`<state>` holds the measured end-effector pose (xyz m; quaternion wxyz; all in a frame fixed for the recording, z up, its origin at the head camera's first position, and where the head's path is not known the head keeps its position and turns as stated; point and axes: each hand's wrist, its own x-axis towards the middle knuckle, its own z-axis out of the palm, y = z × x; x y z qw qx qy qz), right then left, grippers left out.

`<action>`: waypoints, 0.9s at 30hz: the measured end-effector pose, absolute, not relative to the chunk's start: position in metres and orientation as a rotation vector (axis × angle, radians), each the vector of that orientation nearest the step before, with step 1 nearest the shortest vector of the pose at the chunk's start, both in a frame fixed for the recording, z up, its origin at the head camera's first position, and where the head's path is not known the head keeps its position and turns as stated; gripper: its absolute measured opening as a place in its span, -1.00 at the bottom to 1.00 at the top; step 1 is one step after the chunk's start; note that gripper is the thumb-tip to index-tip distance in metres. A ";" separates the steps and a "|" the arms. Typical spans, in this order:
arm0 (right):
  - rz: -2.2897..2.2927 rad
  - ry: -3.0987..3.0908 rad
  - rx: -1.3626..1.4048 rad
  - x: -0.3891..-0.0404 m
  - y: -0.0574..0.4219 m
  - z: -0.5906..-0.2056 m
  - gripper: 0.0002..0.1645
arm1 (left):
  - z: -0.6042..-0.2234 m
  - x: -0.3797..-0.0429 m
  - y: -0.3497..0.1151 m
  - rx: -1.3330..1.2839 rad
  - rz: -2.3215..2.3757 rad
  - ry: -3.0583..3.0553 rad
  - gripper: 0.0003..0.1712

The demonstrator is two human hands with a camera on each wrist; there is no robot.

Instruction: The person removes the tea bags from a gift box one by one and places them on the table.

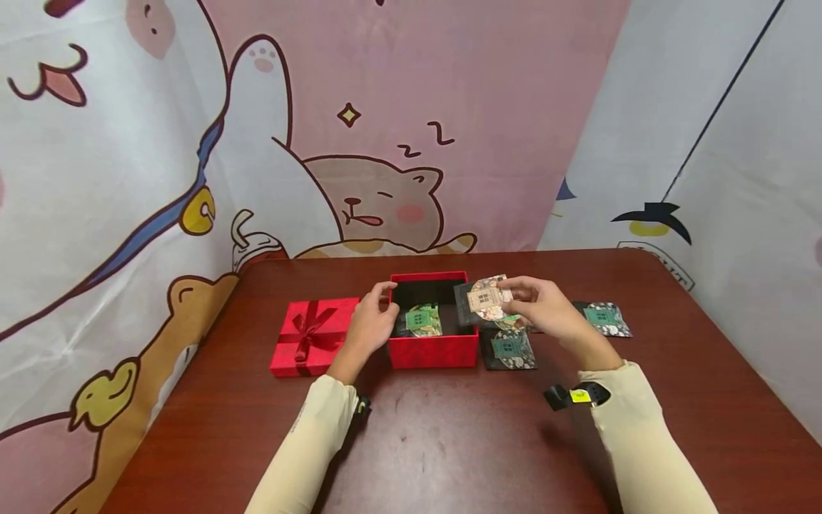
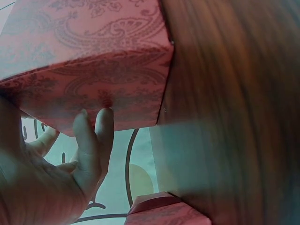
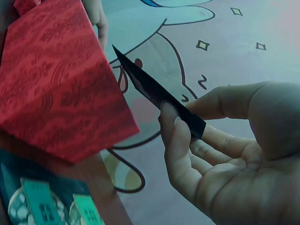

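My right hand point(image 1: 546, 307) pinches a flat dark packet point(image 1: 486, 300) with a beige label and a floral print, between thumb and fingers. It is held up at the right rim of an open red gift box point(image 1: 433, 352), and the right wrist view shows the packet point(image 3: 159, 93) nearly edge-on. My left hand point(image 1: 372, 318) holds the box at its left wall, thumb and forefinger at the rim. Lower down, fingertips point(image 2: 105, 115) touch the patterned outer wall in the left wrist view. Inside the box lies a packet point(image 1: 422, 320) with a green label.
Left of the box lies a red lid point(image 1: 315, 335) with a dark red ribbon bow. To the right, a teal-labelled packet point(image 1: 509, 349) rests by the box, and another packet point(image 1: 604, 318) lies farther right. A printed cloth point(image 1: 501, 143) hangs behind the brown table point(image 1: 417, 442).
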<state>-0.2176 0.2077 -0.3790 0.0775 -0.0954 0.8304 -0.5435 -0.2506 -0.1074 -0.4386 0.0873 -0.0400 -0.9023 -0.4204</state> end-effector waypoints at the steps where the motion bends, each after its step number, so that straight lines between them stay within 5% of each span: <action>1: -1.635 2.479 -0.280 -0.217 0.211 -0.381 -0.46 | -0.439 -0.251 -0.108 -0.117 -1.254 -2.685 -0.53; 27: -1.594 2.524 -0.107 -0.194 0.287 -0.416 -0.38 | -0.440 -0.251 -0.107 -0.129 -1.266 -2.658 -0.53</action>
